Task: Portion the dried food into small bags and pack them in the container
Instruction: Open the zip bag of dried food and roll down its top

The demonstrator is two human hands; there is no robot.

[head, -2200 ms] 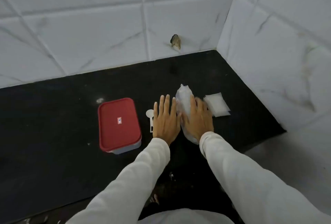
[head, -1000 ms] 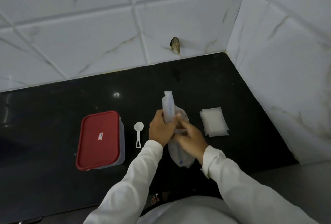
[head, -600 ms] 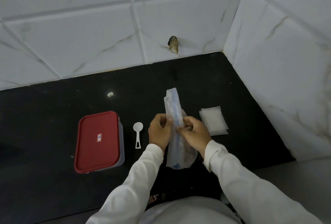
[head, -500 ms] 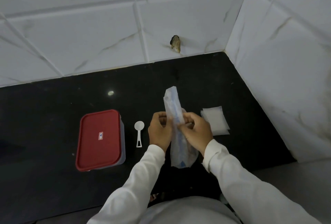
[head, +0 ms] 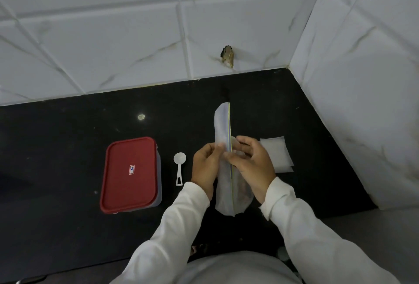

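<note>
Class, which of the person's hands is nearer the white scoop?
Left. The left hand sits beside the scoop, apart from it, pinching the bag; the right hand is across the bag, farther off.

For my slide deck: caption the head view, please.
Left hand and right hand pinch the zip-top bag between scoop and small bags.
</note>
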